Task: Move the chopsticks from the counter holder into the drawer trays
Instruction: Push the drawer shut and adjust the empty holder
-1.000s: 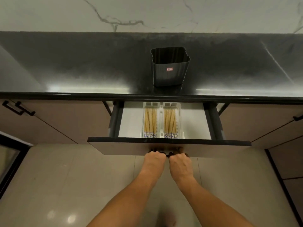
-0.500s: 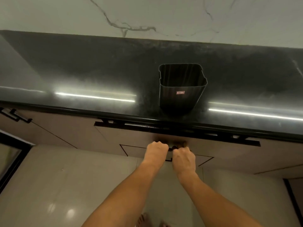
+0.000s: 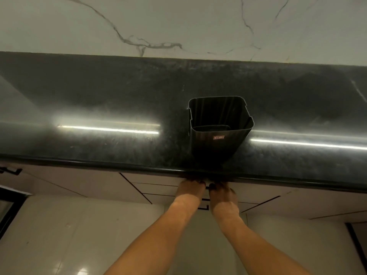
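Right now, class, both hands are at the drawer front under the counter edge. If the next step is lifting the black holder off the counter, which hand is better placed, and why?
Probably the right hand. The holder stands almost straight above it; the left hand sits slightly further left. Neither hand holds anything visible.

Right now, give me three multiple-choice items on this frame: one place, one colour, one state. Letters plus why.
1. Where does the holder stand?
A. on the counter, near its front edge
B. on the floor
C. in a drawer

2. What colour is the counter?
A. white
B. black
C. red

3. What is in the holder?
A. chopsticks
B. spoons
C. nothing visible

Key: 1 A, it stands on the counter just above the left hand and right hand. 2 B, the glossy top is black. 3 C, its inside shows bare.
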